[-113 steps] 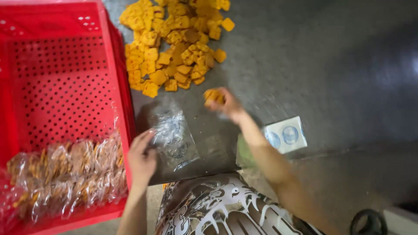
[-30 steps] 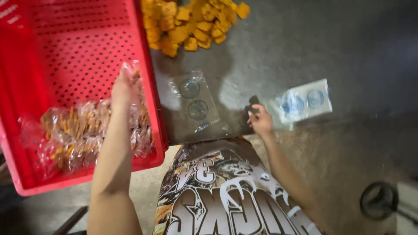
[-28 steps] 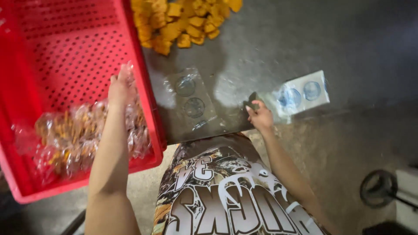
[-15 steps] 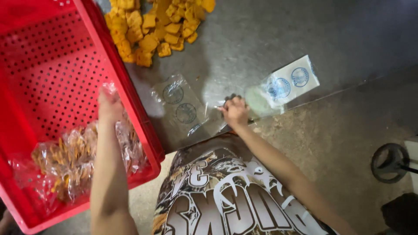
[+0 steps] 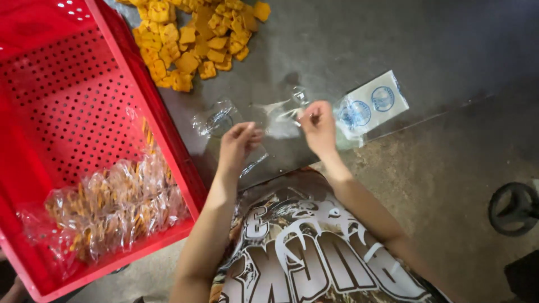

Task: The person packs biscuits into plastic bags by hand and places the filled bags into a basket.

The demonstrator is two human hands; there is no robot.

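My right hand pinches an empty clear plastic bag by its edge, just above the dark grey table. My left hand hovers beside it with loose fingers and holds nothing. Another empty clear bag lies flat under and left of that hand. A pile of orange square crackers lies on the table beyond both hands. A small stack of clear bags with blue round prints sits just right of my right hand.
A red perforated crate stands at the left, its near end holding several filled cracker bags. The table's front edge runs by my printed shirt. A black wheel sits on the concrete floor at right.
My left hand has left the crate and come to the table beside the right hand. My right hand has lifted an empty bag off the stack. The view shifted left.
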